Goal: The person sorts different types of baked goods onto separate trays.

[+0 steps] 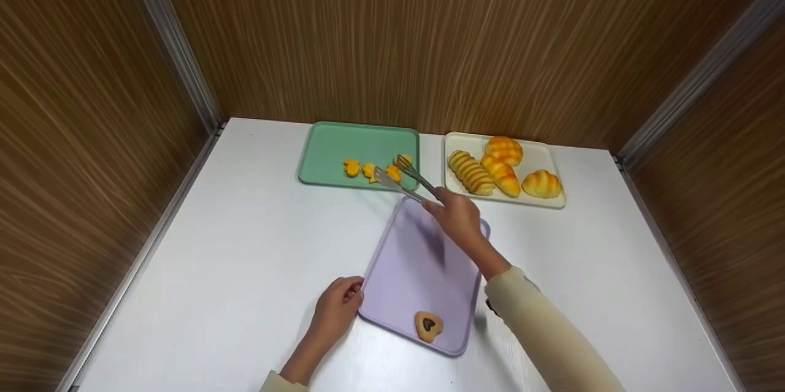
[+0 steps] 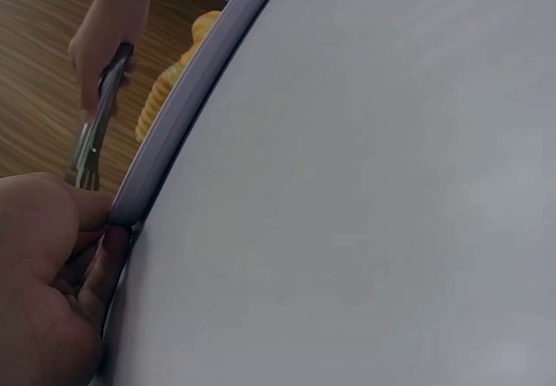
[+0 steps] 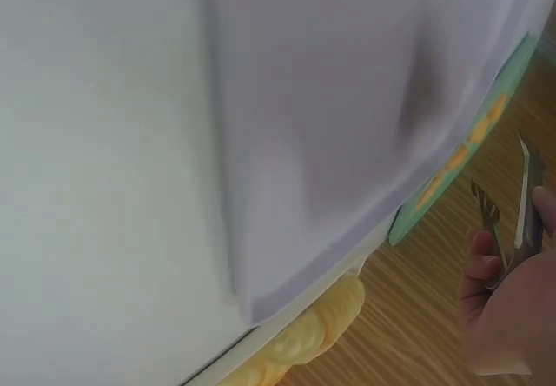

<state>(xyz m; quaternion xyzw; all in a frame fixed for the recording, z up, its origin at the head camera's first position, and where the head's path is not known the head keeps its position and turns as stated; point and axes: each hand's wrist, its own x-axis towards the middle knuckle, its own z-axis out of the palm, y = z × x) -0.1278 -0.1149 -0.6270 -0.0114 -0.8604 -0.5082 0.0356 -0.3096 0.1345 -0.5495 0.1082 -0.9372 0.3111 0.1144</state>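
My right hand point(image 1: 457, 217) holds metal tongs point(image 1: 422, 181), their two arms spread apart over the near right part of a green tray point(image 1: 343, 142). Several small yellow-orange shaped cookies point(image 1: 351, 167) lie on that tray, and a paler cookie point(image 1: 405, 159) sits partly behind the tongs' slotted tip. Whether the tips touch a cookie I cannot tell. With thumb and fingers, my left hand point(image 1: 334, 309) pinches the near left edge of a purple tray point(image 1: 398, 275). On this tray, close to its near edge, lies a heart-shaped cookie point(image 1: 422, 330) with a dark heart centre.
A cream tray point(image 1: 463, 142) at the back right carries several breads: a striped roll point(image 1: 470, 172), a round bun point(image 1: 504, 150), a long glazed bread point(image 1: 501, 175) and a croissant-like roll point(image 1: 542, 184). Wood-grain panels point(image 1: 368, 36) enclose the white table point(image 1: 245, 245) at the back and sides.
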